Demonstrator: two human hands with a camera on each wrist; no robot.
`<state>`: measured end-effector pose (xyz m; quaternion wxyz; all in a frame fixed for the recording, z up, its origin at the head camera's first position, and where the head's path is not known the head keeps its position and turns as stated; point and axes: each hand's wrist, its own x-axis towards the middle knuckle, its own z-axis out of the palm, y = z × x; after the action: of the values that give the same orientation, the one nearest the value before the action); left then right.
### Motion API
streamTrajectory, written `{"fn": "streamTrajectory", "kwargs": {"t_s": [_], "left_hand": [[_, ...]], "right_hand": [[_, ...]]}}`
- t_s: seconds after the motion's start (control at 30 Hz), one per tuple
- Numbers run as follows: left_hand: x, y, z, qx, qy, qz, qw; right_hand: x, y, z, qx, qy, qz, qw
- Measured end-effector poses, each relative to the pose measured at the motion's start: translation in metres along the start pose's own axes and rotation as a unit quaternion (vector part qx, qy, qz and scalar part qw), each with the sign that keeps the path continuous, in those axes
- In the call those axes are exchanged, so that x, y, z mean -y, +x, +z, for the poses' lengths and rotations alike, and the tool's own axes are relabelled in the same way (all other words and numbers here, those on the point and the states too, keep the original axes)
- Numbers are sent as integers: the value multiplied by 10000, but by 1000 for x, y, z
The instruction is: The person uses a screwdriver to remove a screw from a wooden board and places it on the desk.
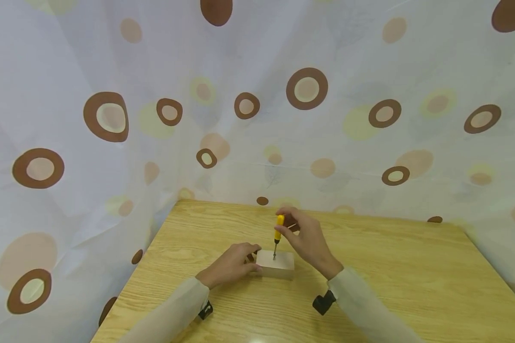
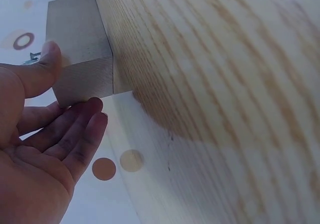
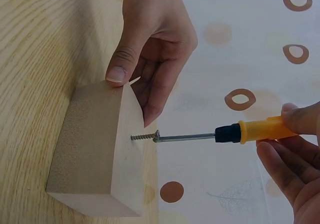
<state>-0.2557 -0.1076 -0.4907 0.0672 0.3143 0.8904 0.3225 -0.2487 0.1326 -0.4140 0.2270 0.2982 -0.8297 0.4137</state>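
Observation:
A pale wooden block (image 1: 279,270) lies flat on the table with a screw (image 3: 144,136) standing partway out of its top face. My left hand (image 1: 236,263) grips the block's left end, thumb on the near side and fingers round the far side; the left wrist view shows the thumb and fingertips (image 2: 95,104) against the wood. In my right hand (image 1: 309,238) is a screwdriver (image 3: 265,130) with a yellow handle and black collar, pinched between thumb and fingers. Its shaft (image 3: 185,137) points down, the tip right at the screw's head.
The wood-grain table (image 1: 390,276) extends to both sides of the block. A white cloth (image 1: 266,62) with brown and beige circles hangs behind and to the left. Each wrist carries a small black device (image 1: 324,302) by the sleeve.

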Motion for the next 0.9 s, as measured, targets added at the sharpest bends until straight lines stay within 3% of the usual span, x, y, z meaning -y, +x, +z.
{"fn": "streamTrajectory", "kwargs": {"t_s": [0.9], "left_hand": [[2, 2, 2, 30, 98, 2, 9999]], "right_hand": [[4, -3, -3, -38, 4, -223, 9997]]}}
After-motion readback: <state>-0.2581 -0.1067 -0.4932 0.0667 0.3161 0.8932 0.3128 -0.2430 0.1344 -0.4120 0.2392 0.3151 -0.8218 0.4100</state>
